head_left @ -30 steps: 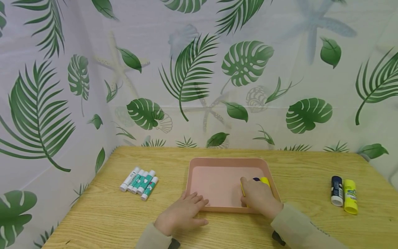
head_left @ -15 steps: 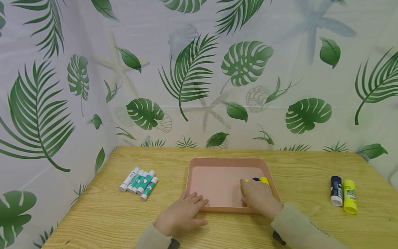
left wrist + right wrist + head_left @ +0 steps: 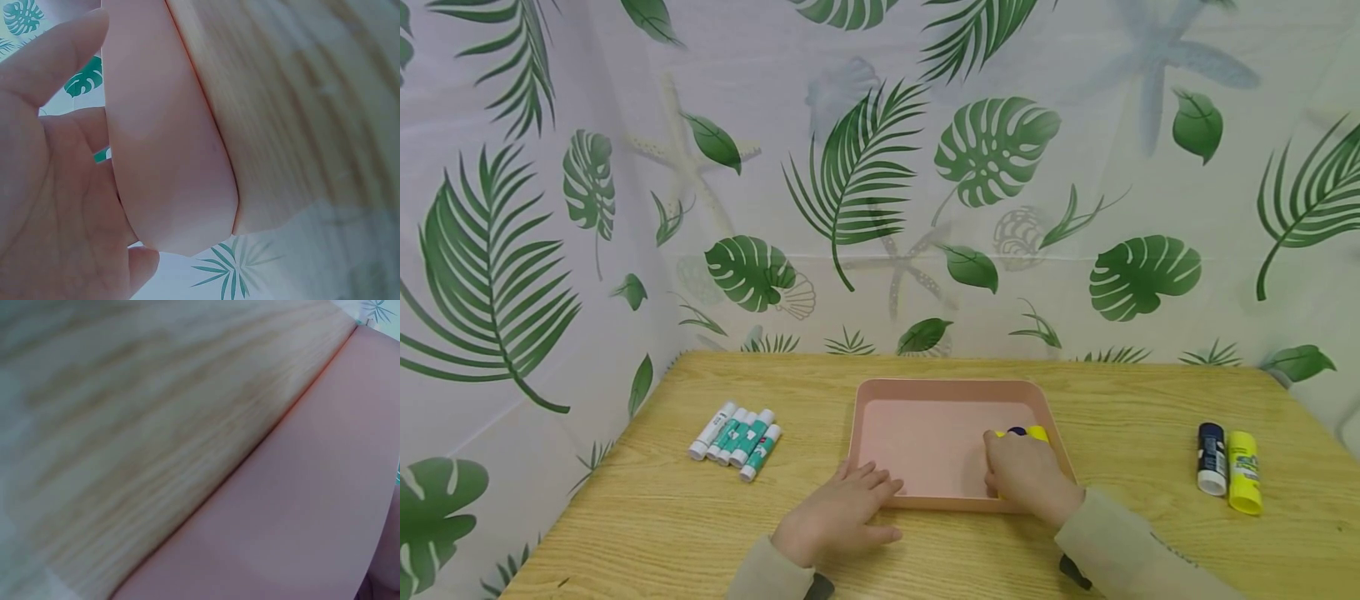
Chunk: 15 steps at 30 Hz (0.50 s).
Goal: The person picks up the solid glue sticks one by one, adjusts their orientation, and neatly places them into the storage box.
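Head view: we locate the inner yellow stick (image 3: 1001, 434) in the right near part of the pink tray (image 3: 925, 446), beneath the right hand (image 3: 1028, 477), which hides most of its body. Yellow shows beyond the hand and again at its near edge, so we read the long axis as running away from the person; we cannot tell which end is the cap. A navy-ended stick (image 3: 1017, 431) and an outer yellow stick (image 3: 1038, 432) lie in line to its right, far ends pointing towards the back wall of the tray. The right grip is bent down, index finger and thumb curled about the inner yellow stick; its pressure we cannot tell. The left grip, on the left hand (image 3: 842, 510), is spread, fingers over the tray's near left corner, holding nothing. Compared with the frame one second earlier, the right hand sits slightly farther right, and the inner yellow end stands nearer the navy end. The left hand and the tray on the worktop (image 3: 655, 533) match their earlier positions.
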Each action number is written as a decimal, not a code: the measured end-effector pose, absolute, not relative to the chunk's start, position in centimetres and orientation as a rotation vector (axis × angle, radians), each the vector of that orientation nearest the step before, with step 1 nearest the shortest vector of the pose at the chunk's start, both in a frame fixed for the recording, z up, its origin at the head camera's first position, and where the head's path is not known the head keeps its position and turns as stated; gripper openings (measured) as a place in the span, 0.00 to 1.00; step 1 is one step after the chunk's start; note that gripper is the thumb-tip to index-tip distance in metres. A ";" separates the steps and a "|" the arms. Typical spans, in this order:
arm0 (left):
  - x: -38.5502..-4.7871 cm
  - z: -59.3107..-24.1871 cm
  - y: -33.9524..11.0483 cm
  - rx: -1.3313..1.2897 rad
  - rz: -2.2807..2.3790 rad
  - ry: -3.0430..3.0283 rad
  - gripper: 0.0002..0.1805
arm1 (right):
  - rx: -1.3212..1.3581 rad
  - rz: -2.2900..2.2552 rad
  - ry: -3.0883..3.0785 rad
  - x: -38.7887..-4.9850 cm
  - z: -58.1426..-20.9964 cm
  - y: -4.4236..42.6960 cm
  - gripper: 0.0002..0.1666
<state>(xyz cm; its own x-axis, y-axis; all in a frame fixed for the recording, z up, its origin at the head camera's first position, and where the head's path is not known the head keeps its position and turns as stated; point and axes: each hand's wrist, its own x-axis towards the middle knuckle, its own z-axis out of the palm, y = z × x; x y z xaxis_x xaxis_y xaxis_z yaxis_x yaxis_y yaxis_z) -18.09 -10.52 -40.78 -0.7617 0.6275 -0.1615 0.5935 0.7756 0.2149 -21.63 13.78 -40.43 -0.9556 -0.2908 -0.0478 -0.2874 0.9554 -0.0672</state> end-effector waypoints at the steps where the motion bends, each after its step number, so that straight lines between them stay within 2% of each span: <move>1: -18.1 -40.7 -10.5 0.957 0.219 2.746 0.33 | -0.451 -0.090 3.050 -21.6 -40.4 13.8 0.11; 15: -18.0 -40.5 -10.4 0.952 0.209 2.740 0.33 | -0.497 -0.128 3.064 -21.5 -40.3 14.1 0.10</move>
<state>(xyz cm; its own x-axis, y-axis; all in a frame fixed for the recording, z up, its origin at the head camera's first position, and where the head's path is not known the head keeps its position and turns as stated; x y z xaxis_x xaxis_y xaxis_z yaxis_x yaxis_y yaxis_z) -17.99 -10.44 -40.46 -0.7615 0.6251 -0.1717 0.5917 0.7784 0.2097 -21.54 14.15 -40.32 -0.9482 -0.3170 -0.0216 -0.3141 0.9454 -0.0872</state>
